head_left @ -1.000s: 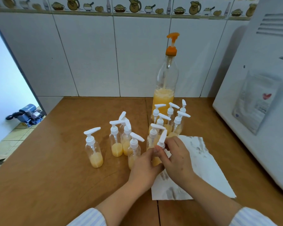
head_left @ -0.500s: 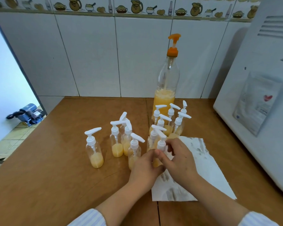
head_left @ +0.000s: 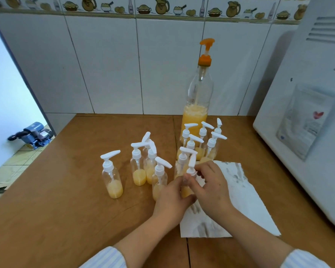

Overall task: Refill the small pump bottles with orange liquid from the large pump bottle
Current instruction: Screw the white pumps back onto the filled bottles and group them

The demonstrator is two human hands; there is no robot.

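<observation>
I am holding one small bottle [head_left: 186, 187] near the middle of the table [head_left: 56, 200], at the near left corner of the white paper [head_left: 238, 202]. My left hand [head_left: 171, 200] wraps around the bottom of the bottle to keep it from spinning or tipping. My right hand [head_left: 211, 185] has its fingers curled on the white pump top [head_left: 191, 169], pinching the collar, I think so I can twist it. The paper lies under the work, I guess to catch drips. The big bottle [head_left: 198, 101] with the orange pump stands at 12 o'clock from my hands, close to the wall, with a bunch of small bottles [head_left: 203, 140] packed right in front of it. More small ones [head_left: 143, 163] stand at 10 o'clock, and one lone bottle [head_left: 111, 175] stands at 9 o'clock. That side is crowded, so a wide elbow could knock them. There is open room toward 7 o'clock on the table. A big white box [head_left: 307, 132] blocks 3 o'clock. The table's left edge drops off at 9 o'clock.
</observation>
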